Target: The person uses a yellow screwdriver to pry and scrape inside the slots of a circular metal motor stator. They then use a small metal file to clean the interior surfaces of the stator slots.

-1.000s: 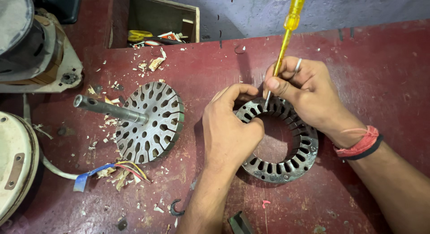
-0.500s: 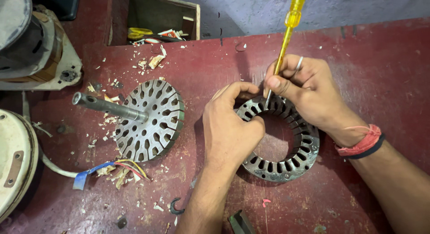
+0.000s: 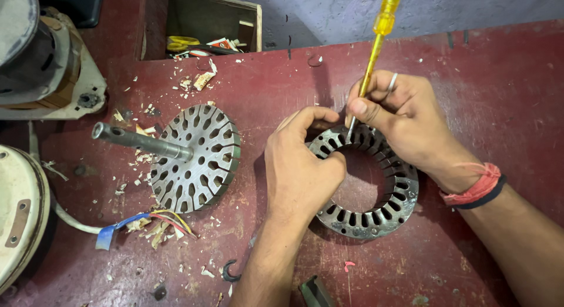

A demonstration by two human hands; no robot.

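On the red table [image 3: 482, 78] lies a slotted steel ring [image 3: 388, 210] — flat, near the middle, its hole showing the red top through it. The left hand [image 3: 299, 166] rests on the ring's left rim, fingers curled over the edge and the thumb arched toward the top, pressing it down. The right hand [image 3: 399, 116] pinches a yellow screwdriver [image 3: 379, 39] between thumb and fingers; the tool stands nearly upright, its tip down in a slot at the ring's upper rim, just beside the left thumb. A red band [image 3: 473, 189] sits on the right wrist.

Well to the left lies a rotor [image 3: 197, 160] — a round slotted disc with its shaft [image 3: 138, 139] sticking out leftward. Scraps and coloured wires [image 3: 150, 220] lie just below it. A pale casing [image 3: 20, 219] sits at the left edge, and an open box [image 3: 211, 25] at the table's back.
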